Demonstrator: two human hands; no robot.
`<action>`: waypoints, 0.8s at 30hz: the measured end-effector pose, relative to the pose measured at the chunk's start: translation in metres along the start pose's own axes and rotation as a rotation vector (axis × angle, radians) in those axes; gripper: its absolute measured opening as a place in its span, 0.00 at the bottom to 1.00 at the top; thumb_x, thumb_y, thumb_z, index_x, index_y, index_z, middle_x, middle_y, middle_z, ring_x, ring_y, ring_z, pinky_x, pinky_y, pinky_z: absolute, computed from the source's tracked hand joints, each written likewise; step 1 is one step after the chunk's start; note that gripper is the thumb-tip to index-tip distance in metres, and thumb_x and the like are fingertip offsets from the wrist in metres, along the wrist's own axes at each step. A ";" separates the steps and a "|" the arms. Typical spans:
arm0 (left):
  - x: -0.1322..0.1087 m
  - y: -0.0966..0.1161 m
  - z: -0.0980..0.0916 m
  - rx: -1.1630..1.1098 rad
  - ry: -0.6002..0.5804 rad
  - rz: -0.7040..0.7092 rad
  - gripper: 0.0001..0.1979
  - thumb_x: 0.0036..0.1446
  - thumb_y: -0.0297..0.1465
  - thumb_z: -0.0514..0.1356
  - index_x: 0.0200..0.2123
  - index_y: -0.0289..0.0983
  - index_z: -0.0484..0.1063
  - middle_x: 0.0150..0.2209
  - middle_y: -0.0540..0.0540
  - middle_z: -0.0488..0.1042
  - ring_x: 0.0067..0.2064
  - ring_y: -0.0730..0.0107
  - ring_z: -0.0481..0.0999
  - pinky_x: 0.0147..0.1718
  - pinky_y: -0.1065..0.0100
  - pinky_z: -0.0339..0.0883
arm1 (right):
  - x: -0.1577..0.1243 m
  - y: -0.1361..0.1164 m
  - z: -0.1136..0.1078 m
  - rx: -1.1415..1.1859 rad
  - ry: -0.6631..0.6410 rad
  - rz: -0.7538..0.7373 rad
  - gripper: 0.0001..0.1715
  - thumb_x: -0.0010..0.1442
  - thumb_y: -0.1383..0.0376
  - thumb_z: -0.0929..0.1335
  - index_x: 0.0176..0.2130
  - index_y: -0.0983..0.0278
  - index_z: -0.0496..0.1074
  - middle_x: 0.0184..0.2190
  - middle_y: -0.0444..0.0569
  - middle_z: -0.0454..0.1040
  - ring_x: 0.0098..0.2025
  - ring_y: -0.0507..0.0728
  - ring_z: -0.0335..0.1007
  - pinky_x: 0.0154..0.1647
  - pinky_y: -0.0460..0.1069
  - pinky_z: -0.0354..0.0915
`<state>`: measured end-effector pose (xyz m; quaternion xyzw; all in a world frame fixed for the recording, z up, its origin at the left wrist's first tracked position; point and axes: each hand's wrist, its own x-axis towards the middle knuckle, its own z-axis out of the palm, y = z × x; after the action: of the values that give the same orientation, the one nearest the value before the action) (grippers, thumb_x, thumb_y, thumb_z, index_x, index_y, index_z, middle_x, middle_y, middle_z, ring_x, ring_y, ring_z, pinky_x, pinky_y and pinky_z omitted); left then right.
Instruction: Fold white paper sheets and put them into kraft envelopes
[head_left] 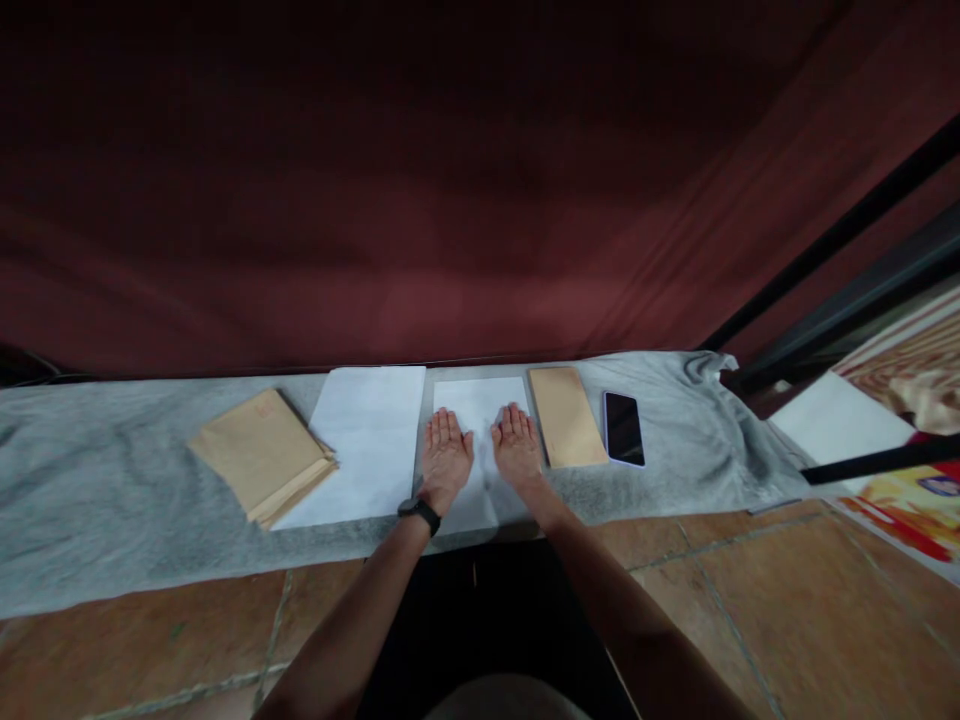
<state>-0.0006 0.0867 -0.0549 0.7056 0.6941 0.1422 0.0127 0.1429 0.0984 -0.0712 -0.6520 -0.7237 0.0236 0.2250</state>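
Observation:
A white sheet of paper point(480, 510) lies on the grey cloth between my arms. My left hand point(446, 455) rests flat along its left edge, fingers stretched forward, with a dark watch point(420, 512) on the wrist. My right hand point(516, 445) lies flat on the sheet's right side, fingers also extended. Neither hand grips anything. Just right of my right hand is a brown envelope point(568, 418). To the left of my left hand are larger white sheets point(367, 440), partly under a fanned stack of brown envelopes point(259, 445).
A phone point(623, 428) with a dark screen and pale purple edge lies right of the single envelope. The grey cloth point(690, 430) covers a long, narrow surface against a dark red backdrop point(420, 220). Black bars point(840, 235) and a colourful printed package point(915, 505) are at the far right.

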 end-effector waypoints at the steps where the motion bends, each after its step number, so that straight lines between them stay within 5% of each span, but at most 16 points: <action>1: 0.007 0.003 0.000 -0.016 -0.010 0.029 0.31 0.69 0.36 0.43 0.69 0.22 0.54 0.70 0.29 0.55 0.73 0.51 0.50 0.70 0.48 0.46 | 0.008 -0.003 0.001 0.005 -0.022 -0.015 0.32 0.74 0.60 0.54 0.68 0.74 0.59 0.69 0.65 0.57 0.71 0.64 0.54 0.70 0.64 0.51; 8: 0.048 0.007 0.007 -0.046 -0.107 0.138 0.29 0.69 0.34 0.42 0.71 0.33 0.54 0.72 0.39 0.54 0.74 0.55 0.47 0.70 0.48 0.44 | 0.054 -0.002 0.006 -0.017 -0.178 -0.177 0.29 0.74 0.60 0.54 0.68 0.65 0.61 0.70 0.55 0.56 0.73 0.60 0.50 0.73 0.61 0.47; 18: 0.066 -0.012 0.011 -0.029 -0.028 0.005 0.32 0.69 0.37 0.43 0.69 0.24 0.54 0.71 0.32 0.54 0.74 0.53 0.48 0.70 0.51 0.45 | 0.067 0.004 0.023 -0.061 -0.060 0.074 0.37 0.74 0.56 0.55 0.71 0.76 0.50 0.70 0.67 0.54 0.72 0.65 0.52 0.72 0.62 0.49; 24: 0.072 -0.009 -0.009 -0.075 -0.082 -0.035 0.30 0.69 0.36 0.43 0.66 0.22 0.60 0.68 0.29 0.61 0.71 0.51 0.56 0.69 0.50 0.49 | 0.070 0.002 0.006 0.001 -0.037 0.049 0.33 0.74 0.60 0.55 0.72 0.72 0.50 0.67 0.66 0.61 0.69 0.63 0.58 0.69 0.63 0.53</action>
<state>-0.0116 0.1558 -0.0350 0.6975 0.6995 0.1390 0.0699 0.1390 0.1669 -0.0565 -0.6687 -0.7116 0.0416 0.2113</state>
